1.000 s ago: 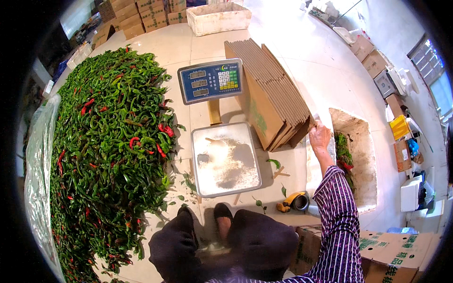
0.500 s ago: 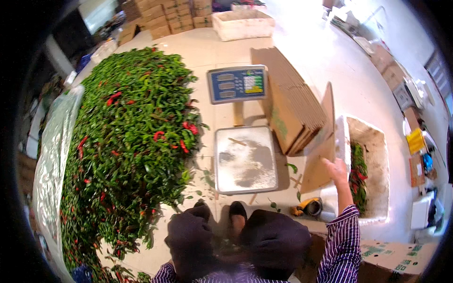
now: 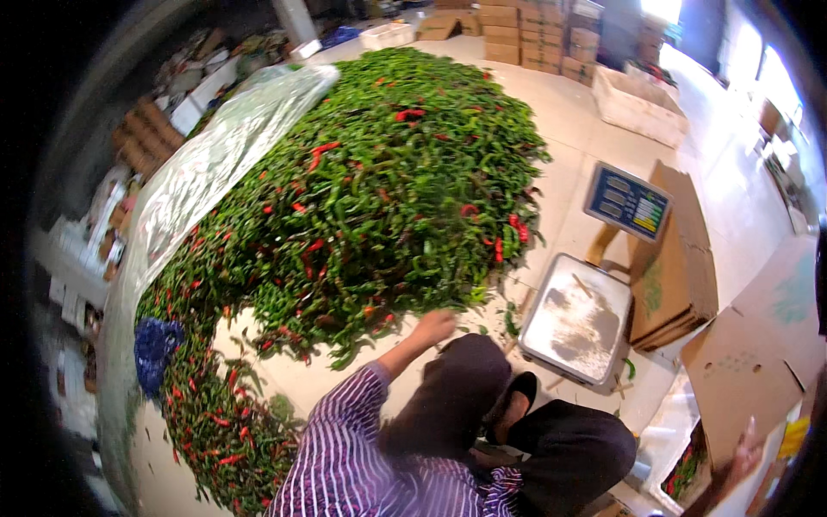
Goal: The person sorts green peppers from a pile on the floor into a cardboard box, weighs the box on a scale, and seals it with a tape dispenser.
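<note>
My left hand (image 3: 433,327) is over the floor between my knee and the lower edge of a big heap of green and red chili peppers (image 3: 405,181). Motion blurs its fingers, so whether they are curled around anything is unclear. At the lower right, my right hand (image 3: 743,455) grips the lower part of a flattened cardboard box (image 3: 749,353), which stands spread and tilted. Partly hidden beneath that cardboard is a white foam box (image 3: 668,431) with some peppers inside. A platform scale (image 3: 573,319) with a blue display panel (image 3: 629,200) stands in front of my knees.
Folded cardboard boxes (image 3: 676,267) lean in a stack beside the scale. Clear plastic sheeting (image 3: 207,172) borders the heap's left side, near a dark blue bundle (image 3: 159,353). Another white foam box (image 3: 639,108) and stacked cartons (image 3: 521,39) stand at the back.
My view has turned left, and my left arm has come into sight beside the peppers. The cardboard in my right hand has moved away from the folded stack, to the right, and opened wider.
</note>
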A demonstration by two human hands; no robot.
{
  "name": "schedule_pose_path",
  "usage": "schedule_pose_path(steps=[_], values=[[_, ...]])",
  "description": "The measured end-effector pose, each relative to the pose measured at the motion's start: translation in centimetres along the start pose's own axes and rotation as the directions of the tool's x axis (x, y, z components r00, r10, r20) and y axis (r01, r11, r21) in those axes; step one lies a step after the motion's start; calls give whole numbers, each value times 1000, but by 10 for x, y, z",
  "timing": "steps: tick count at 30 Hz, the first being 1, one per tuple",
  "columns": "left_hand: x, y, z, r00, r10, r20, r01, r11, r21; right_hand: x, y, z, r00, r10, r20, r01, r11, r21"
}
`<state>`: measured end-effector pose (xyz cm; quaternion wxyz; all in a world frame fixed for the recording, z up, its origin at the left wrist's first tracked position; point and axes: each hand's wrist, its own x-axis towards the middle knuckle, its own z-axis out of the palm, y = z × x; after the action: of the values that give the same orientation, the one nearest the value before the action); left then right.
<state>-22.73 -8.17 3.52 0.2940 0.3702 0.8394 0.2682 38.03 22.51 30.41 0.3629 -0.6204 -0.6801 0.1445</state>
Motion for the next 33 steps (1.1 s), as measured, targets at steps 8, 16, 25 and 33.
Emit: schedule_pose_path(steps=[8,16,25,33], values=[[3,295,-57,829,528,-182,-475,494,-728,-110,-190,7,972,-56,228,97,980,-174],[76,362,-20,939,264,-222,-342,636,-692,-123,-171,142,701,-381,603,275,924,265],[120,342,-16,879,279,-387,-470,637,-610,-120,-174,138,638,-296,711,288,948,135],[147,309,-10,914,340,-222,-396,622,-676,-110,-174,161,646,-278,711,-133,876,463]])
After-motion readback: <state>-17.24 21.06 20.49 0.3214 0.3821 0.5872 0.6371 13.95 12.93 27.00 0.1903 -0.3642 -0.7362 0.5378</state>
